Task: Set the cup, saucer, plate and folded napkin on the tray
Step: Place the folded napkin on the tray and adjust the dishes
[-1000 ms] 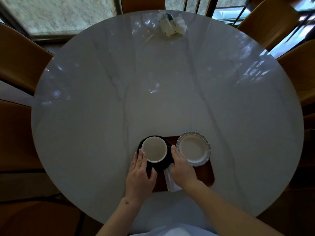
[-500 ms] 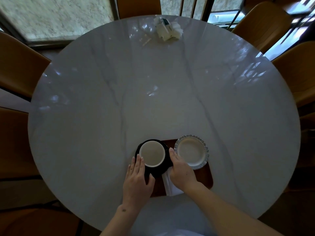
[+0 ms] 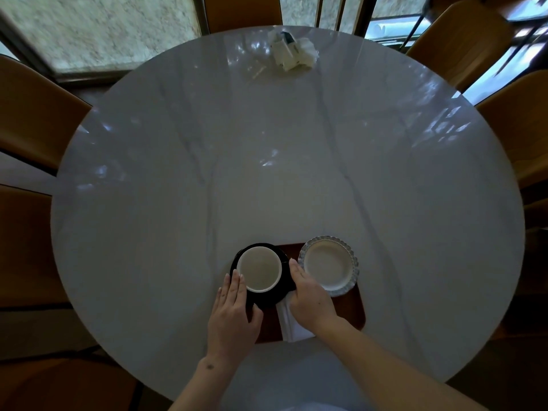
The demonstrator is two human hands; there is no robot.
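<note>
A dark brown tray (image 3: 354,310) lies near the table's front edge. On its left end sits a black saucer (image 3: 268,299) with a white cup (image 3: 259,269) on it. A white plate with a scalloped rim (image 3: 328,266) rests on the tray's right part. A folded white napkin (image 3: 292,326) lies on the tray between them, partly under my right hand. My left hand (image 3: 232,314) holds the saucer's left edge, fingers touching the cup. My right hand (image 3: 310,301) grips the saucer's right edge.
The round white marble table (image 3: 267,173) carries a crumpled white paper bundle (image 3: 292,53) at its far edge. Tan chairs (image 3: 35,114) ring the table on the left, back and right.
Both hands stay on the saucer. The cup and saucer seem to have shifted slightly; the head camera has tilted a little.
</note>
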